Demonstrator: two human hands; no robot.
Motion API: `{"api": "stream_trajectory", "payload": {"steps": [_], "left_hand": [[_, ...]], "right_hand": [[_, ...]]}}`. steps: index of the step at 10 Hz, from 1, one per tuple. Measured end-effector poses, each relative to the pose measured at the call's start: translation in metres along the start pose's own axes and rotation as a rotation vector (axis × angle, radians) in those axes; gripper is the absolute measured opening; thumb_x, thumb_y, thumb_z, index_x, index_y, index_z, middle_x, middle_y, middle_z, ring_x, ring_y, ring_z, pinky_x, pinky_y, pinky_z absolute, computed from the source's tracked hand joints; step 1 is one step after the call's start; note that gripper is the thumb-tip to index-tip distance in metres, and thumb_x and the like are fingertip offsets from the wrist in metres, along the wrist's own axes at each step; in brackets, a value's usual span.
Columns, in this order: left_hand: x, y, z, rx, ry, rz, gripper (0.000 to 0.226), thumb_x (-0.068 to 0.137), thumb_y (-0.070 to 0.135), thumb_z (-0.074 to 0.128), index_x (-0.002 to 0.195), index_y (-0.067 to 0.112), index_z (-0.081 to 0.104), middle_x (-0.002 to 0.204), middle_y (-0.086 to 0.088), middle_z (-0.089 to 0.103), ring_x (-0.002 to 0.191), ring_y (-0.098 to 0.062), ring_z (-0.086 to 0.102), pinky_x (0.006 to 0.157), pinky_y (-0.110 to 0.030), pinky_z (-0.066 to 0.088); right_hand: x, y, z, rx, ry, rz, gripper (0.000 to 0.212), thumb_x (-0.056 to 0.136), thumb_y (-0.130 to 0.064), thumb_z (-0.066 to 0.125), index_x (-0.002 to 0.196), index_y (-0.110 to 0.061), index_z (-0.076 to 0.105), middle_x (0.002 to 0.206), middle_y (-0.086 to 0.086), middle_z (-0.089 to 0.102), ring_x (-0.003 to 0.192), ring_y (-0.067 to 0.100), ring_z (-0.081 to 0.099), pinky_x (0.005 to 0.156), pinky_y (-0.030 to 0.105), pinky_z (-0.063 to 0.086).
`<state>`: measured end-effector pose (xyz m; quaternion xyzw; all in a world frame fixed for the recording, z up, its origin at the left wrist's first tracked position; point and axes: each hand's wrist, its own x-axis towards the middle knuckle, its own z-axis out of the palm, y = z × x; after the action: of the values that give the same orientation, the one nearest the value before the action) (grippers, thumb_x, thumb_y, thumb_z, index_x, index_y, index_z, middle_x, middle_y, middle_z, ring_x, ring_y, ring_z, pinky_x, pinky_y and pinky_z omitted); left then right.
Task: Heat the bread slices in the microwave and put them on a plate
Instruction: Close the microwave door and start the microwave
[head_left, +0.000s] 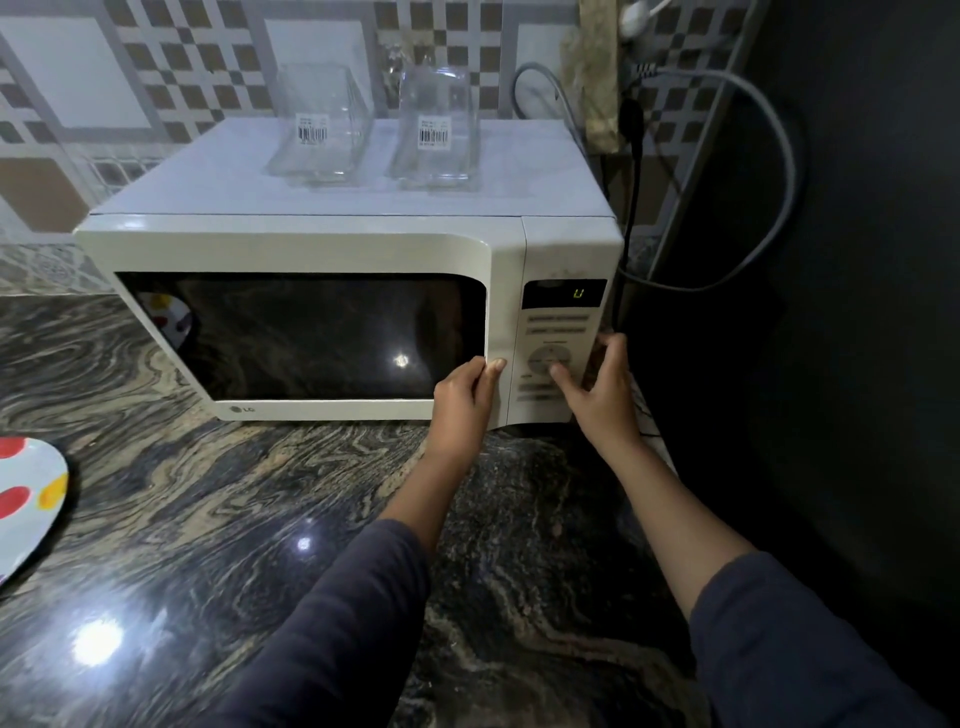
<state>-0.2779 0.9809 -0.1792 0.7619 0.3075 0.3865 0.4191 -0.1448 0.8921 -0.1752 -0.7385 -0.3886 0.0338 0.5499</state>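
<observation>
A white microwave (322, 249) stands on the marbled counter with its dark door shut. Its display (565, 294) glows green. My left hand (464, 402) rests against the door's right edge, fingers flat on it, holding nothing. My right hand (602, 392) is on the control panel, thumb on the round dial (545, 357), fingers around the microwave's right side. A white plate with red and yellow spots (26, 499) lies at the left edge of the counter. No bread is visible; the dark door glass hides the inside.
Two clear glass containers (322, 130) (439, 130) with barcode labels sit on top of the microwave. Grey and black cables (779, 171) hang at the right beside a dark wall. The glossy counter (260, 519) stretches in front.
</observation>
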Motion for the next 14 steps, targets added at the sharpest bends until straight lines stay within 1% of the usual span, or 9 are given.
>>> {"api": "stream_trajectory", "payload": {"steps": [3,4,6,7,8,9,10,12,14], "left_hand": [[0.000,0.001,0.000,0.023,-0.008,-0.026,0.042,0.096,0.031,0.048,0.059,0.021,0.031,0.057,0.005,0.032,0.053,-0.006,0.027,0.049,-0.018,0.025],[0.000,0.002,0.001,0.007,-0.001,-0.044,0.042,0.096,0.030,0.048,0.059,0.020,0.031,0.057,0.005,0.032,0.053,-0.006,0.026,0.049,-0.018,0.024],[-0.001,0.007,-0.001,0.228,0.019,-0.010,0.035,0.096,0.028,0.048,0.064,0.012,0.048,0.068,0.002,0.042,0.059,-0.010,0.038,0.059,-0.027,0.030],[-0.005,0.008,-0.007,0.368,0.096,0.064,0.024,0.095,0.023,0.050,0.094,0.004,0.064,0.094,-0.009,0.054,0.081,-0.021,0.053,0.067,-0.031,0.042],[-0.037,-0.018,-0.008,0.468,0.029,-0.010,0.035,0.095,0.018,0.044,0.127,0.006,0.053,0.130,-0.012,0.050,0.119,-0.027,0.048,0.097,-0.036,0.042],[-0.078,-0.056,-0.002,0.780,-0.213,-0.157,0.067,0.092,0.043,0.004,0.148,0.009,0.017,0.157,-0.010,0.014,0.146,-0.022,0.010,0.118,-0.034,0.006],[-0.080,-0.072,0.003,0.887,-0.238,-0.142,0.080,0.080,0.044,-0.012,0.149,0.010,0.009,0.159,-0.009,0.005,0.147,-0.020,0.001,0.118,-0.035,-0.002],[-0.082,-0.075,0.005,0.914,-0.275,-0.141,0.066,0.091,0.038,-0.002,0.149,0.010,0.006,0.159,-0.008,0.002,0.147,-0.018,-0.003,0.118,-0.034,-0.004],[-0.087,-0.078,0.005,0.899,-0.276,-0.134,0.073,0.085,0.042,-0.008,0.149,0.009,0.006,0.159,-0.008,0.001,0.147,-0.017,-0.004,0.118,-0.034,-0.005]], "right_hand": [[0.003,-0.004,0.006,0.127,0.036,0.128,0.043,0.081,-0.013,0.070,0.104,-0.017,0.035,0.109,-0.001,0.045,0.097,0.008,0.049,0.073,0.007,0.039],[0.003,-0.008,0.008,0.153,0.054,0.155,0.041,0.081,-0.012,0.069,0.103,-0.018,0.035,0.109,0.000,0.046,0.096,0.011,0.050,0.073,0.012,0.039],[-0.005,-0.009,0.010,0.060,0.052,0.113,0.041,0.087,-0.014,0.062,0.120,-0.005,0.040,0.117,0.006,0.051,0.107,0.022,0.054,0.079,0.022,0.038],[-0.019,-0.008,0.016,-0.142,0.067,0.169,0.048,0.095,-0.013,0.047,0.140,-0.005,0.030,0.139,0.013,0.043,0.126,0.027,0.044,0.091,0.030,0.039],[-0.063,0.017,0.021,-0.499,-0.126,0.226,0.056,0.100,-0.024,0.032,0.149,-0.007,0.012,0.156,0.011,0.019,0.142,0.026,0.023,0.112,0.035,0.025],[-0.098,0.043,0.026,-0.845,-0.384,0.181,0.056,0.100,-0.034,0.010,0.150,-0.009,0.003,0.160,0.006,-0.001,0.147,0.017,-0.002,0.120,0.035,-0.002],[-0.092,0.049,0.028,-0.891,-0.363,0.142,0.055,0.101,-0.034,0.012,0.150,-0.010,0.003,0.159,0.004,-0.003,0.147,0.014,-0.005,0.119,0.035,-0.006],[-0.096,0.053,0.030,-0.940,-0.393,0.150,0.055,0.101,-0.033,0.015,0.150,-0.011,0.005,0.160,0.003,-0.001,0.147,0.013,-0.003,0.119,0.035,-0.005],[-0.099,0.054,0.030,-0.919,-0.397,0.144,0.055,0.101,-0.033,0.016,0.150,-0.010,0.006,0.160,0.003,0.000,0.147,0.014,-0.002,0.119,0.035,-0.004]]}}
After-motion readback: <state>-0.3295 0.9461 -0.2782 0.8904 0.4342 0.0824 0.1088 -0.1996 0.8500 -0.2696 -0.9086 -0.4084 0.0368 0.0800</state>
